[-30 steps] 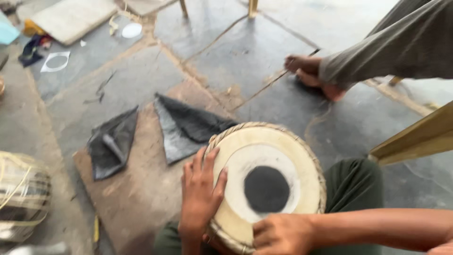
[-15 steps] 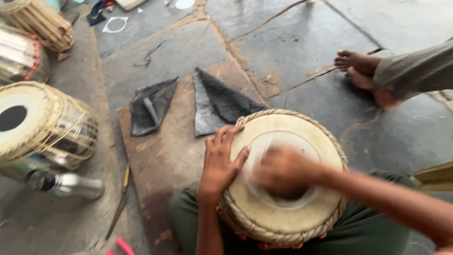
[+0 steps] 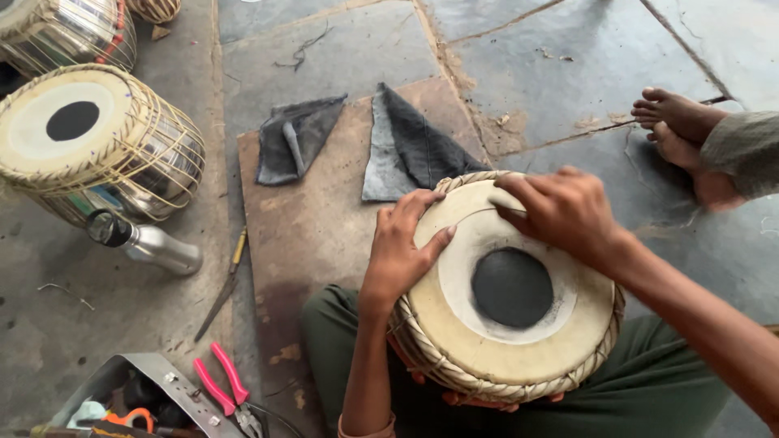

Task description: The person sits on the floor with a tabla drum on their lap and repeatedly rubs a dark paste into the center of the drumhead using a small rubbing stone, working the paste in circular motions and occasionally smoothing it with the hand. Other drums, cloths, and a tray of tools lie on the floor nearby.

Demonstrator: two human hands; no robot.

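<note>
Round hand drum (image 3: 507,312) w/ cream skin head, black centre disc and braided cane-coloured rim sits in the lap of the person, who wears dark green trousers (image 3: 341,341). Skin shows grey smudging round the black disc. Left hand (image 3: 400,247) lies on the rim's left side, fingers curled over the edge, thumb stretched onto the skin; it grips no tool. Right hand (image 3: 561,211) is at the top edge, fingers bent and pressing on the skin near the rim; whether it pinches anything can't be told.

Containers: grey metal tray (image 3: 158,373) at lower left holds mixed small tools, details unclear; pink-handled pliers (image 3: 227,388) lie just beside it.

Surface: a brown flat board (image 3: 316,227) on grey stone-slab floor (image 3: 560,73), cracked and dusty. Two dark grey cloth pieces (image 3: 406,150) lie on the board's far end. Second drum w/ metal shell and lacing (image 3: 97,146) stands at left, a steel bottle (image 3: 146,243) next to it. Another person's bare feet (image 3: 682,130) rest at right.
</note>
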